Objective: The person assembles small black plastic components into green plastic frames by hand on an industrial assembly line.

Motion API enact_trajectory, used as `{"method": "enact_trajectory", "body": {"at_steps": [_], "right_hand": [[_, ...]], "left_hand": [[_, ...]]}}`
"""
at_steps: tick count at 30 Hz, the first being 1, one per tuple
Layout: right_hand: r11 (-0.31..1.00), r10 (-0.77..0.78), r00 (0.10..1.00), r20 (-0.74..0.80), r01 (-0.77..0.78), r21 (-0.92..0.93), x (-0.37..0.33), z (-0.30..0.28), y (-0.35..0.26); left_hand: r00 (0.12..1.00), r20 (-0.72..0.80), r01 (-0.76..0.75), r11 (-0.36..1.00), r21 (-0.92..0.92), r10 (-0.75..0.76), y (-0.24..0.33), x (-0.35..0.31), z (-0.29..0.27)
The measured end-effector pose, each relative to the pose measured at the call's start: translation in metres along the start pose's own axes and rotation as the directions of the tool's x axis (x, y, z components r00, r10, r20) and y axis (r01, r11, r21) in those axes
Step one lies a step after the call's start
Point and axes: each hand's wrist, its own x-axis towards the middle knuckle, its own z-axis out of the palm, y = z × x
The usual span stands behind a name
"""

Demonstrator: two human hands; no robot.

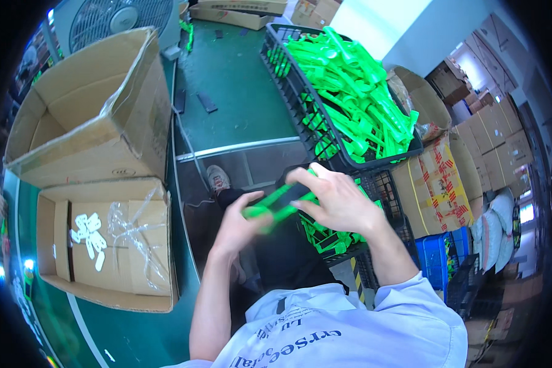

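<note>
Between my hands, above my lap, is a bright green plastic part with a dark flat strip along it; motion blur hides its exact shape. My left hand grips its near left end, thumb and fingers closed around it. At the other end my right hand has its fingers closed on the same part, with the thumb near the dark strip. Just beyond and below the right hand, several green parts lie in a lower black crate, partly hidden by that arm.
A black plastic crate heaped with long green parts stands ahead right. On the left are a tall open carton and a shallow carton holding white pieces and clear plastic film. A fan stands far left.
</note>
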Motion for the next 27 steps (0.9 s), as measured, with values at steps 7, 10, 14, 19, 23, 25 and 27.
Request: {"method": "enact_trajectory", "body": {"at_steps": [7,10,14,19,23,25,27], "right_hand": [[0.867,0.293,0.909,-0.296,-0.383,-0.319,-0.025,-0.068,0.077],[0.797,0.445,0.845,-0.295,-0.525,-0.300,-0.006,-0.067,0.147],[0.856,0.450,0.893,0.018,-0.426,-0.293,0.029,-0.017,0.192],[0.843,0.510,0.824,0.246,-0.422,-0.334,0.045,-0.005,0.212],[0.888,0.412,0.886,0.212,-0.338,-0.312,0.049,0.002,0.219],[0.880,0.474,0.833,0.286,-0.455,-0.136,0.046,0.000,0.228],[0.880,0.463,0.858,0.225,-0.475,0.002,0.039,-0.015,0.209]], "left_hand": [[0.987,-0.159,0.029,0.924,0.381,0.035,-0.012,0.007,-0.007],[0.980,-0.168,-0.048,0.947,0.318,0.107,-0.012,0.015,0.001],[0.969,-0.190,-0.070,0.914,0.400,0.158,-0.019,0.007,-0.008],[0.980,-0.138,-0.081,0.922,0.380,0.143,-0.021,0.011,0.000],[0.974,-0.161,-0.077,0.906,0.416,0.157,-0.019,0.002,-0.007],[0.975,-0.154,-0.072,0.888,0.454,0.158,-0.017,0.003,-0.006],[0.970,-0.176,-0.071,0.886,0.458,0.168,-0.015,0.003,-0.008]]}}
